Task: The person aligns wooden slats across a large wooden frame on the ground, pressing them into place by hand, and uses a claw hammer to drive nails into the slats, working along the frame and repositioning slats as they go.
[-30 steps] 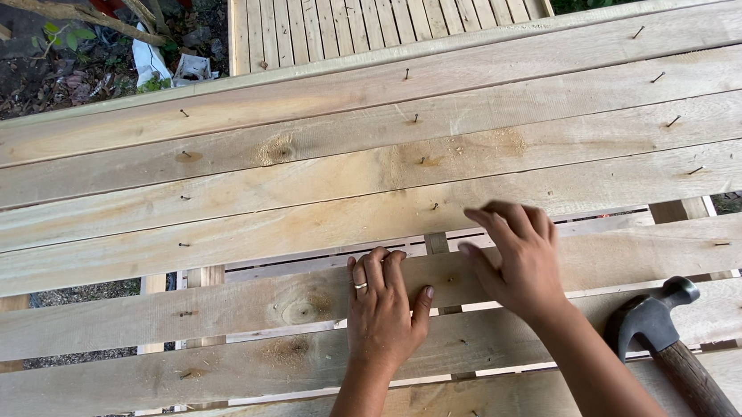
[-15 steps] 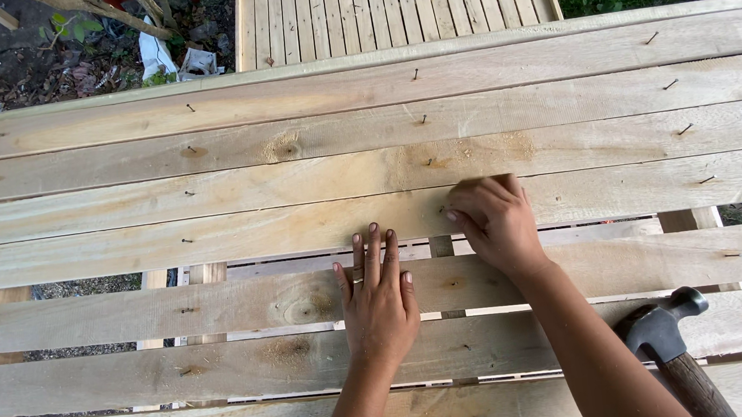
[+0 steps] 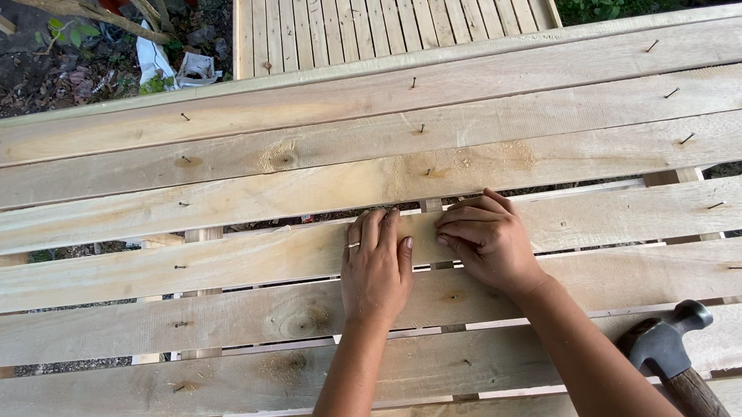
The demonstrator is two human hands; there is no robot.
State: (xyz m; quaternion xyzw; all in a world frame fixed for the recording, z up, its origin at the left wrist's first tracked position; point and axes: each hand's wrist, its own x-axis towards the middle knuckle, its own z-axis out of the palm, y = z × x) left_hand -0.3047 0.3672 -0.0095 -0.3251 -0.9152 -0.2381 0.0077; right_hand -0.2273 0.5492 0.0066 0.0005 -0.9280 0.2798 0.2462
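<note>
Currently, head view | left hand point(image 3: 376, 271) flat, fingers together, gripping nothing, pressing pale plank point(image 3: 215, 262) mid-bench | right hand point(image 3: 486, 243) curled loosely on same plank, gripping nothing | risk: protruding nails point(image 3: 422, 129) could snag skin; plank may slide into gap | hammer point(image 3: 670, 357) near right forearm; free room leftward

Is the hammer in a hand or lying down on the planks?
Lying down. The hammer rests on the lower planks; left hand and right hand press flat on another plank.
</note>
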